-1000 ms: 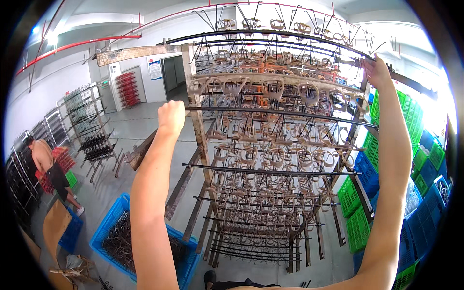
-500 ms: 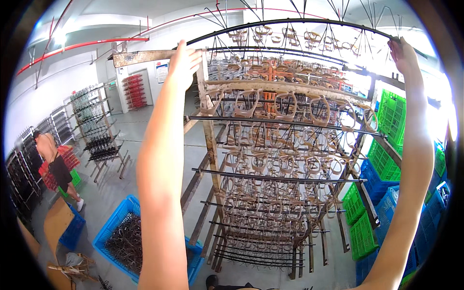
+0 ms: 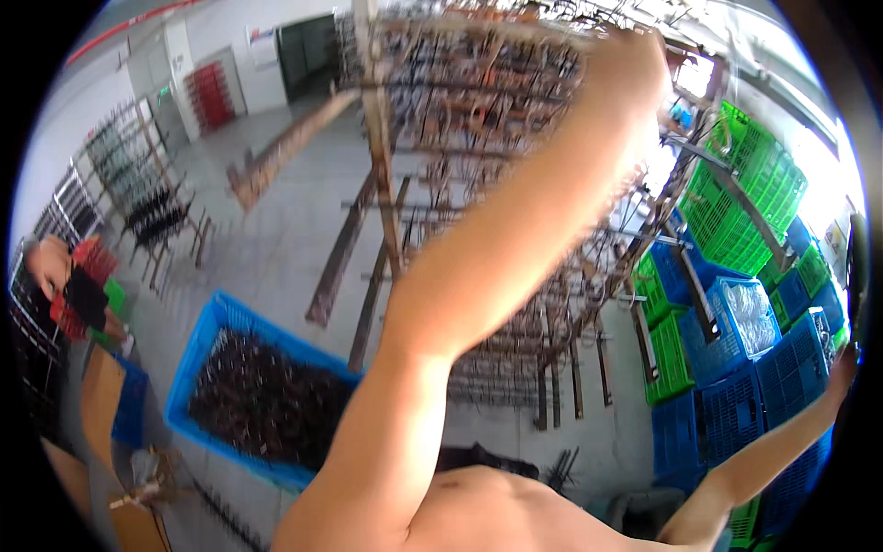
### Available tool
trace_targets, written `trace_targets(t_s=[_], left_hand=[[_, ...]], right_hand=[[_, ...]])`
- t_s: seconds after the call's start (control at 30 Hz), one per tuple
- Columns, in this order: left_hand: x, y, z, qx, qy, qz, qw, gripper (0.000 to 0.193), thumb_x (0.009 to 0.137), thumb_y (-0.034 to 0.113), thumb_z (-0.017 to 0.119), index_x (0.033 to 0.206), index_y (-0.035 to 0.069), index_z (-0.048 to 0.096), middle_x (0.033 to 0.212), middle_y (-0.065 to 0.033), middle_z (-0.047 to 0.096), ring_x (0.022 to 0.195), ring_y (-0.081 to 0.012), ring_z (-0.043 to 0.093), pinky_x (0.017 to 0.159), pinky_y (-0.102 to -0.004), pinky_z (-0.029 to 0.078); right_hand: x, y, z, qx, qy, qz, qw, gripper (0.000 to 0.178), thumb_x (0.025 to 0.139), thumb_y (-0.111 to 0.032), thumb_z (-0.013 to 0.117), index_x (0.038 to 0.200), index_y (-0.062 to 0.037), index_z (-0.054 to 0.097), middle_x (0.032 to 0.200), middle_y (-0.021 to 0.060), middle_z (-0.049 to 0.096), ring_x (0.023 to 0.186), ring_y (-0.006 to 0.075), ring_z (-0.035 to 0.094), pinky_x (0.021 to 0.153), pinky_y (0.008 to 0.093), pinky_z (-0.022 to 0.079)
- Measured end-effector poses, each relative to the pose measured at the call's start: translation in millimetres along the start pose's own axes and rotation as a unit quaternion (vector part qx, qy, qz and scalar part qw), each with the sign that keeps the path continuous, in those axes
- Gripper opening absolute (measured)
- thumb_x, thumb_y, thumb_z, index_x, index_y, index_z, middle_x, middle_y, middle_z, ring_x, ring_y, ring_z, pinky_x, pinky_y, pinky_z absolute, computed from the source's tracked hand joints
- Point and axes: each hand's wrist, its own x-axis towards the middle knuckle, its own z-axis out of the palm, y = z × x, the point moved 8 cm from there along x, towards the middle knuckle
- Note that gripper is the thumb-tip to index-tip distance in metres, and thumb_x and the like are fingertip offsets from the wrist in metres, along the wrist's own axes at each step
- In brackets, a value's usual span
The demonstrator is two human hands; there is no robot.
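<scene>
Reaching left hand (image 3: 635,55) up to upright metal rack (image 3: 478,120) — grip state unclear, blurred; right hand (image 3: 844,368) likewise.

A tall rack (image 3: 478,138) stands in the middle of the floor (image 3: 276,230). Left of it and nearer, a crate of small metal parts (image 3: 258,396) sits on the floor. Stacked crates (image 3: 736,304) stand to the rack's right. Smaller racks (image 3: 138,184) stand far left, behind the crate.

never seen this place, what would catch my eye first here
A bare arm sweeps up the middle, its left hand raised at the tall rusty rack hung with metal parts. Green crates and blue crates stack up at right; a blue bin of dark parts sits lower left.
</scene>
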Motion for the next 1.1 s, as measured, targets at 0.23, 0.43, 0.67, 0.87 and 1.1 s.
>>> trace_targets(t_s=[0.23, 0.43, 0.67, 0.87, 1.1], left_hand=[[-367.0, -252.7, -155.6, -0.246, 0.262, -0.498, 0.789, 0.022, 0.092, 0.020, 0.045, 0.094, 0.001, 0.056, 0.095, -0.0146, 0.064, 0.099, -0.0235, 0.059, 0.096, -0.0341, 0.040], [-582.0, -285.2, -344.0, -0.113, 0.489, -0.502, 0.704, 0.021, 0.091, 0.016, 0.043, 0.084, 0.001, 0.056, 0.082, -0.0149, 0.065, 0.083, -0.0269, 0.064, 0.077, -0.0316, 0.050], [-704.0, -309.5, -536.2, -0.035, 0.564, -0.396, 0.724, 0.021, 0.089, 0.015, 0.044, 0.078, 0.001, 0.057, 0.077, -0.0129, 0.064, 0.083, -0.0282, 0.064, 0.079, -0.0356, 0.050], [-736.8, -295.8, -583.2, -0.016, 0.541, -0.351, 0.764, 0.019, 0.089, 0.017, 0.049, 0.082, 0.002, 0.057, 0.086, -0.0147, 0.064, 0.088, -0.0281, 0.062, 0.086, -0.0364, 0.045], [-726.8, -271.1, -564.9, 0.124, 0.509, -0.417, 0.742, 0.018, 0.085, 0.018, 0.060, 0.096, 0.005, 0.057, 0.095, -0.0113, 0.064, 0.082, -0.0224, 0.061, 0.078, -0.0356, 0.050]], right_hand=[[-326.5, 176.7, -50.5, 0.063, -0.177, 0.291, 0.938, 0.017, 0.088, -0.016, 0.047, 0.092, -0.0046, 0.059, 0.083, 0.0103, 0.062, 0.079, 0.0236, 0.060, 0.073, 0.0328, 0.046], [-587.5, 218.7, 77.4, 0.446, -0.146, 0.654, 0.594, 0.010, 0.084, -0.011, 0.055, 0.088, -0.0030, 0.060, 0.072, 0.0094, 0.063, 0.067, 0.0217, 0.058, 0.072, 0.0328, 0.046], [-803.7, 195.0, 251.5, 0.502, -0.205, 0.676, 0.499, 0.011, 0.087, -0.011, 0.052, 0.092, -0.0014, 0.057, 0.075, 0.0043, 0.056, 0.074, 0.0157, 0.055, 0.073, 0.0267, 0.043], [-898.5, 227.0, 300.7, 0.534, -0.228, 0.646, 0.496, 0.021, 0.088, -0.010, 0.051, 0.106, 0.0002, 0.053, 0.079, 0.0047, 0.060, 0.077, 0.0174, 0.057, 0.075, 0.0278, 0.044], [-892.9, 281.2, 334.0, 0.482, -0.201, 0.642, 0.561, 0.016, 0.083, -0.016, 0.057, 0.090, -0.0030, 0.061, 0.076, 0.0070, 0.061, 0.074, 0.0183, 0.058, 0.076, 0.0342, 0.046]])
